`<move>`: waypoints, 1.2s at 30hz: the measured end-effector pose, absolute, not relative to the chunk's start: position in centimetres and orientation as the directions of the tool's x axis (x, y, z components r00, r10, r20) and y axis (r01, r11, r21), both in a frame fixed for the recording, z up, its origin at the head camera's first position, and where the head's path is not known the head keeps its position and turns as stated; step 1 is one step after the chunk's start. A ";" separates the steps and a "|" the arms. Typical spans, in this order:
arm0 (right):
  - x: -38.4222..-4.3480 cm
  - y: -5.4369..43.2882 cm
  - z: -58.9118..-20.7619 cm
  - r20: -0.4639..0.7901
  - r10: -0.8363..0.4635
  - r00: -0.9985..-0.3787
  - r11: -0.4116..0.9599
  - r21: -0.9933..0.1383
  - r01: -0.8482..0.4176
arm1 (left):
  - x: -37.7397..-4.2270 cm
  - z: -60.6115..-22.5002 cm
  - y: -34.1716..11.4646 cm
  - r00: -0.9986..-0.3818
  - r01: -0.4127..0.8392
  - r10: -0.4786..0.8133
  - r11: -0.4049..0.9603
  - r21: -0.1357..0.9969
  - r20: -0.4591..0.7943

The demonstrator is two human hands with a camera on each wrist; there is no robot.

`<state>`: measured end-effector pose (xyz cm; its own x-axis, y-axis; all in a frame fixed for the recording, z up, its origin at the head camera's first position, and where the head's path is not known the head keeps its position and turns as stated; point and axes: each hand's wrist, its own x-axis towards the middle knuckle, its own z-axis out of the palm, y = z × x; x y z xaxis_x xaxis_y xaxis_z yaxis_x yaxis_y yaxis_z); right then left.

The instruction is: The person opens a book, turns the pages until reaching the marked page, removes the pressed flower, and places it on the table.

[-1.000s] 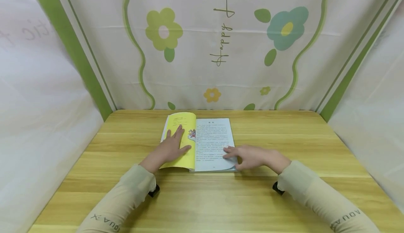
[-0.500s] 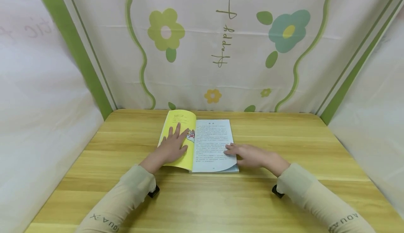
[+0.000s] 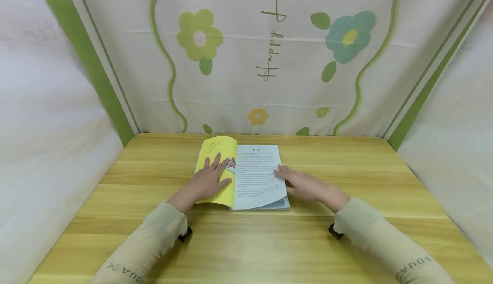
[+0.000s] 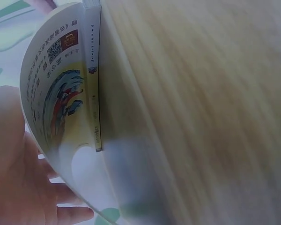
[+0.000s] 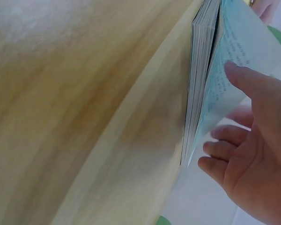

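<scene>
"What is at the left?"

"The left hand (image 3: 208, 183), palm down, fingers spread apart, resting on a yellow page (image 3: 219, 145). It holds that side down; it clasps nothing. From the left wrist, the cover (image 4: 61, 93) bows in a curve off the table (image 3: 250, 245), its outside printed with a picture and a QR code."

"And the middle?"

"The book (image 3: 240, 173) lies open on the table, near the far edge, between the two hands. Right of the fold is a white page (image 3: 256, 181) of small print, too small to read."

"What about the right?"

"The right hand (image 3: 306, 185) is at the white page's outer edge. The thumb is on the underside and at least one finger on top, so the page looks pinched; the remaining fingers are loosely curled, close together."

"What has just changed?"

"The white page's lower corner stands higher than a second ago, baring more of the sheet beneath (image 3: 279, 203). The left hand is about where it was. I judge the page lifted but not turned: its inner side remains at the fold."
</scene>
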<state>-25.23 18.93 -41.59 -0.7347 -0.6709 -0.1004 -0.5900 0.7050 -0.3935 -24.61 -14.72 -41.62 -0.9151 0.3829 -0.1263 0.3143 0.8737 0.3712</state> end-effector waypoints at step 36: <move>-25.5 15.0 -42.0 -0.016 -0.690 -0.723 0.453 -0.789 -0.415 | -24.7 -41.5 -15.3 -0.903 0.302 0.403 0.842 0.447 -0.151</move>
<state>-25.52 15.01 -42.01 -0.7235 -0.6902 -0.0157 -0.4153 0.4534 -0.7886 -24.71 -15.25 -41.51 -0.9025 0.4034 -0.1507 0.3019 0.8422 0.4468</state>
